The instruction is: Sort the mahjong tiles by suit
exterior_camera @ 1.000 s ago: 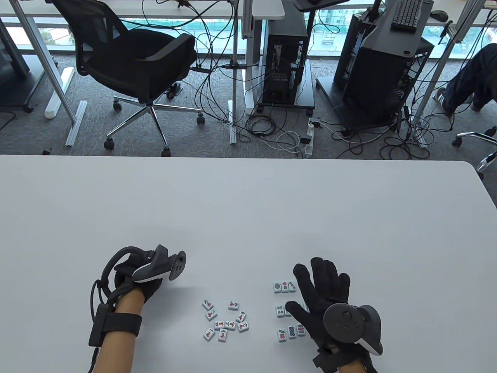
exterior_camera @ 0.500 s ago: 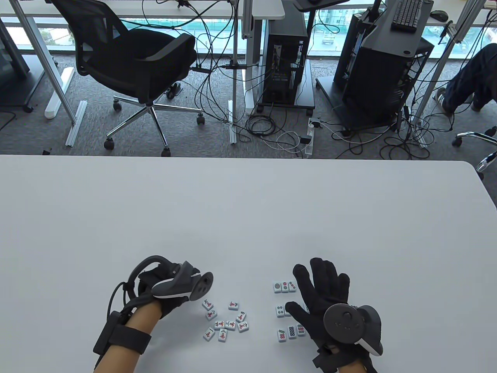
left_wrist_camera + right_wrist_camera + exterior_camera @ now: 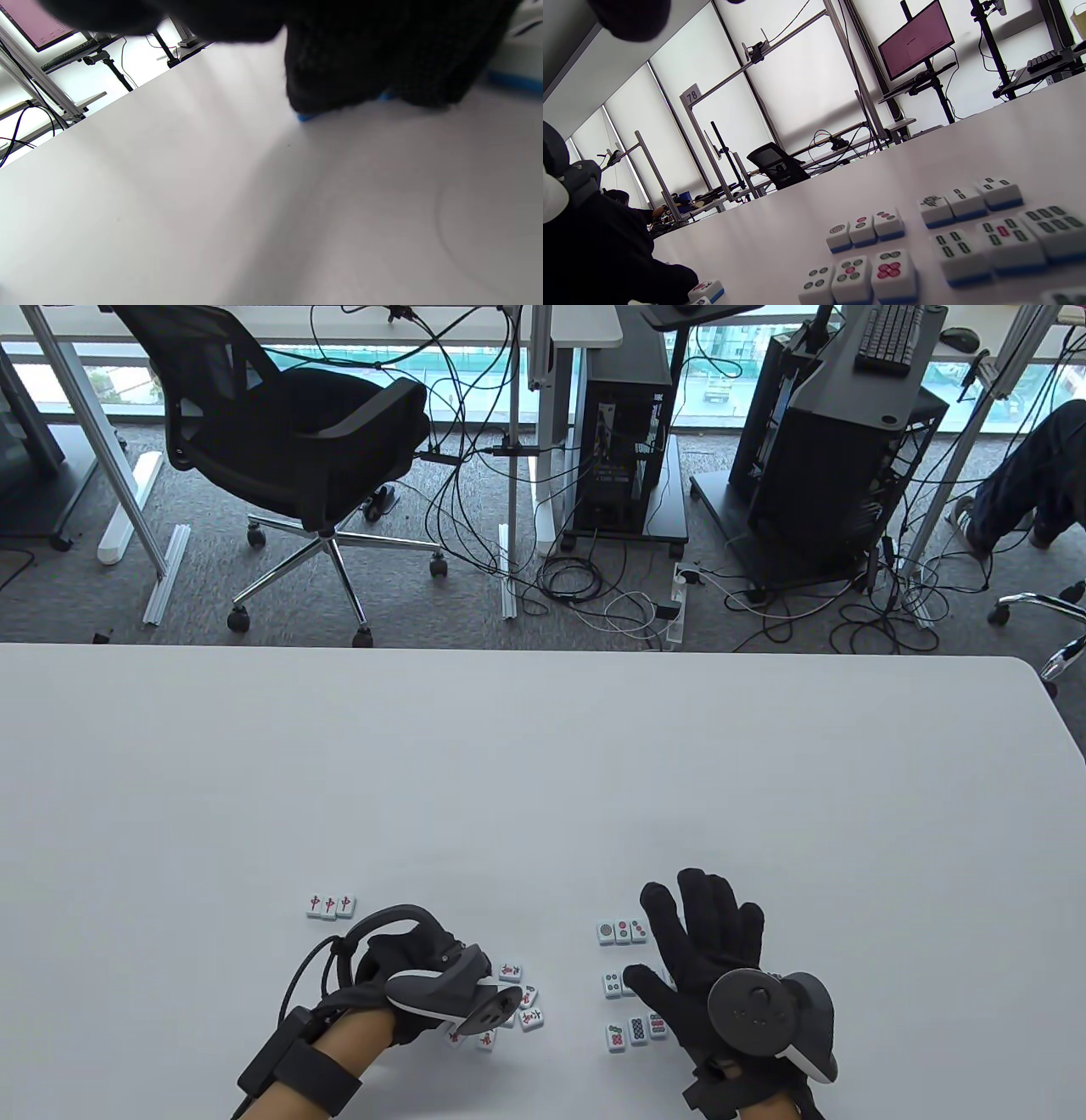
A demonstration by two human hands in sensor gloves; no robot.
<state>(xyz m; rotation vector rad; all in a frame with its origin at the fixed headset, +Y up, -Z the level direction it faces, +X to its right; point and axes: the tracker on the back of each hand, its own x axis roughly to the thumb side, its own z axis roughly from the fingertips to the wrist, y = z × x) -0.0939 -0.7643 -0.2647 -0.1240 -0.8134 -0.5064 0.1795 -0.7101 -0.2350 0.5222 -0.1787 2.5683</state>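
Now | we have dot tiles [image 3: 624, 931] rowed, three red tiles [image 3: 331, 905] set | loose pile [image 3: 522, 1001] left | left hand [image 3: 407, 984] grip unclear, right hand [image 3: 708, 942] flat

The table view looks steeply down from above the near edge of the counter [image 3: 543, 780], facing the far side of the room; both hands enter at its bottom. The left wrist view sits very close to the counter [image 3: 212, 203], just behind the left hand [image 3: 365, 55], whose glove fills its top edge. The right wrist view is tilted, low over the counter [image 3: 967, 144], facing left and far across the sorted tile rows [image 3: 865, 262]. That view and the table view share these rows [image 3: 632, 980] and the left hand [image 3: 407, 984].
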